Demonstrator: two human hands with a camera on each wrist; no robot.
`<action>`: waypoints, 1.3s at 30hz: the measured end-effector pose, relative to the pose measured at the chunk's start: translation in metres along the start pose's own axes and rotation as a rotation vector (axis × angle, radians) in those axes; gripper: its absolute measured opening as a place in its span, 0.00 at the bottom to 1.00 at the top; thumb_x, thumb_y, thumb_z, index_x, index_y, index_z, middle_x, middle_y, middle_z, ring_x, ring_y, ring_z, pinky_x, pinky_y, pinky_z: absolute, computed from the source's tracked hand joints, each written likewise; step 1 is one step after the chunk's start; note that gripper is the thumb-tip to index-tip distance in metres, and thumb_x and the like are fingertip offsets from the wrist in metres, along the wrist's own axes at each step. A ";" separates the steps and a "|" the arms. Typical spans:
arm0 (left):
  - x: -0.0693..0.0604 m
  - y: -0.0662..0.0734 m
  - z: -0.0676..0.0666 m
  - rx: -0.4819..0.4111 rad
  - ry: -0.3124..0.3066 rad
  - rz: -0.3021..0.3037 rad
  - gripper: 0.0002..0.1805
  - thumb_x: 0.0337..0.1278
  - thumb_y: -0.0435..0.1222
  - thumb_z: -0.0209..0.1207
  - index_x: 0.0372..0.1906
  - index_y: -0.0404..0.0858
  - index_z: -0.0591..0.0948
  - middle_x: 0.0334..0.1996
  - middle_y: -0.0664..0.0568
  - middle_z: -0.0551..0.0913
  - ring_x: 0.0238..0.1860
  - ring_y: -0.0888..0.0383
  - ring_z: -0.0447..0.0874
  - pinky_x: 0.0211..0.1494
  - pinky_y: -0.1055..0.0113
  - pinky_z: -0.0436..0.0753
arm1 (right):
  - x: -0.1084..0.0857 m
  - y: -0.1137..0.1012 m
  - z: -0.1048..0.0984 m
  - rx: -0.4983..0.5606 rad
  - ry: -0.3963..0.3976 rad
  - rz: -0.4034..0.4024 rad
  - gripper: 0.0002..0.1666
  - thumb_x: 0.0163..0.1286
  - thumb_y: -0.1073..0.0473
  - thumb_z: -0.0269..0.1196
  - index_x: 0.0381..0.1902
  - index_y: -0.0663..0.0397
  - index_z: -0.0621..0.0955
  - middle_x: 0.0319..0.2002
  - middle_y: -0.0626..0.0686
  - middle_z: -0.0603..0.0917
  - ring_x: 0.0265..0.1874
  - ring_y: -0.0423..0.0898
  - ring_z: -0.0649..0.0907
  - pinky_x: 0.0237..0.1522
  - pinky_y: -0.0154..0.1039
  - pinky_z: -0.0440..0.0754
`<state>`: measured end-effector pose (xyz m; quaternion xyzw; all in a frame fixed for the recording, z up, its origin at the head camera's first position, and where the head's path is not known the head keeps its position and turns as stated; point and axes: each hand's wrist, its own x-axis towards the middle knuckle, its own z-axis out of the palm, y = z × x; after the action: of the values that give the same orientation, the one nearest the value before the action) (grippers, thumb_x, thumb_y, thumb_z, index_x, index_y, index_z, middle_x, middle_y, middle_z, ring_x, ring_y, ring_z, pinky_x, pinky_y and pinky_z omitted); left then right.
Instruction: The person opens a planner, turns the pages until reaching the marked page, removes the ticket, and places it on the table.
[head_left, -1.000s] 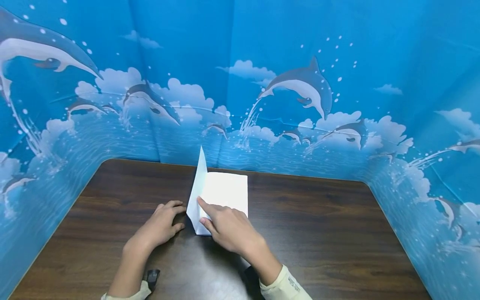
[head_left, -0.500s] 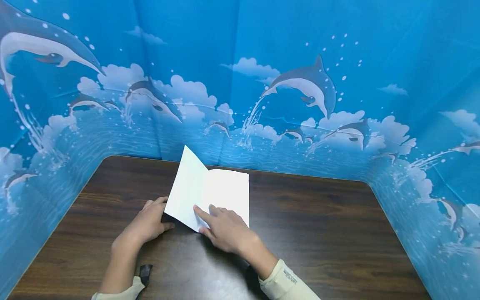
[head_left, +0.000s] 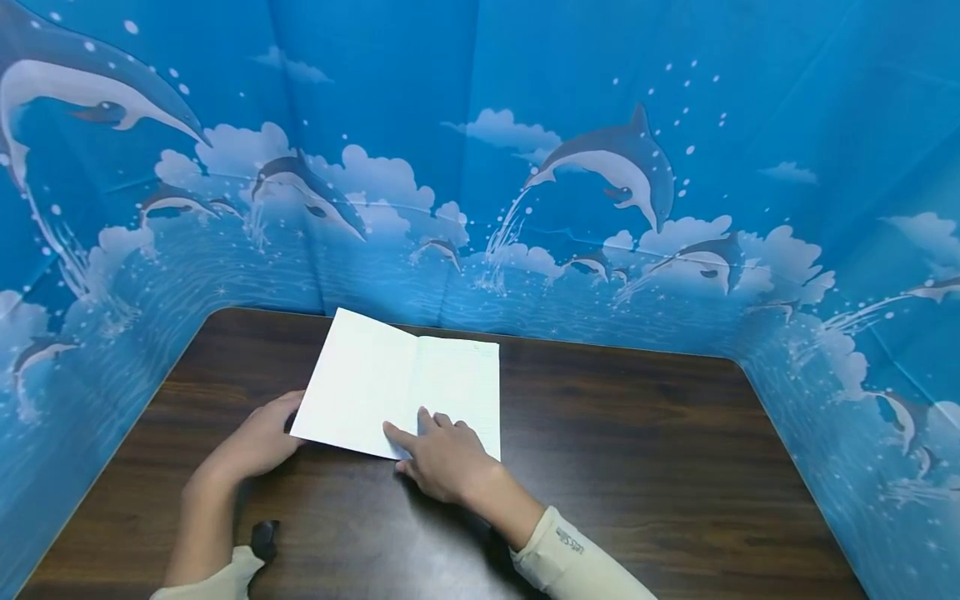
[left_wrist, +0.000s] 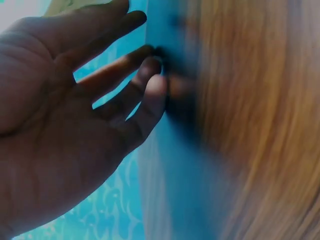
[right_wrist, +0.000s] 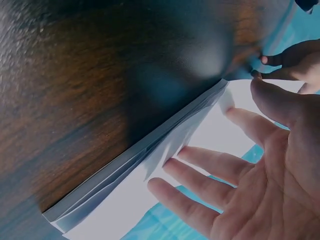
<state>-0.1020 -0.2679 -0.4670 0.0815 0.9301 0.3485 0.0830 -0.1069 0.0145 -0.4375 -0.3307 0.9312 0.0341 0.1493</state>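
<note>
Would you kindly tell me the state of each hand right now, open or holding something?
Left hand: open, at the left edge of the notebook.
Right hand: open, touching the notebook.

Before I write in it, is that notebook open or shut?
Open: the notebook shows its left leaf and faintly lined right page side by side.

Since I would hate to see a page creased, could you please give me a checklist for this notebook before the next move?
1. Notebook lying open: ok.
2. Notebook on the table: ok.
3. Right hand on the notebook: ok, near its lower edge.
4. Left leaf flat: not ok, it slopes upward.
5. Left hand touching that leaf: cannot tell, the leaf partly covers it.
</note>
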 end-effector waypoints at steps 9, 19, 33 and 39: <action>-0.012 -0.010 -0.018 -0.123 -0.172 0.020 0.32 0.72 0.39 0.67 0.73 0.26 0.74 0.71 0.26 0.75 0.73 0.23 0.70 0.66 0.31 0.77 | 0.002 -0.003 0.000 -0.015 -0.025 0.017 0.34 0.87 0.40 0.52 0.85 0.19 0.58 0.82 0.58 0.68 0.78 0.53 0.73 0.69 0.50 0.80; -0.013 -0.021 -0.020 -0.318 -0.244 -0.055 0.13 0.85 0.36 0.53 0.46 0.27 0.78 0.37 0.45 0.82 0.35 0.58 0.82 0.40 0.62 0.84 | 0.000 0.001 0.005 -0.045 -0.013 -0.008 0.34 0.86 0.42 0.54 0.85 0.18 0.59 0.83 0.57 0.66 0.79 0.53 0.73 0.69 0.50 0.81; -0.008 -0.016 -0.016 -0.239 -0.210 -0.141 0.13 0.81 0.32 0.55 0.35 0.30 0.80 0.25 0.51 0.80 0.27 0.58 0.77 0.33 0.66 0.81 | -0.009 0.036 0.012 0.046 0.062 -0.091 0.32 0.86 0.47 0.56 0.83 0.33 0.67 0.83 0.51 0.67 0.79 0.51 0.73 0.71 0.51 0.80; -0.007 -0.014 -0.015 -0.241 -0.199 -0.175 0.12 0.79 0.31 0.57 0.34 0.30 0.79 0.25 0.51 0.80 0.27 0.58 0.78 0.33 0.66 0.81 | -0.009 0.061 0.009 0.131 0.055 -0.050 0.32 0.85 0.48 0.59 0.82 0.42 0.69 0.82 0.53 0.69 0.78 0.54 0.75 0.68 0.53 0.82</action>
<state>-0.0998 -0.2892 -0.4644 0.0236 0.8724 0.4390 0.2137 -0.1357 0.0689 -0.4457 -0.3444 0.9266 -0.0397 0.1456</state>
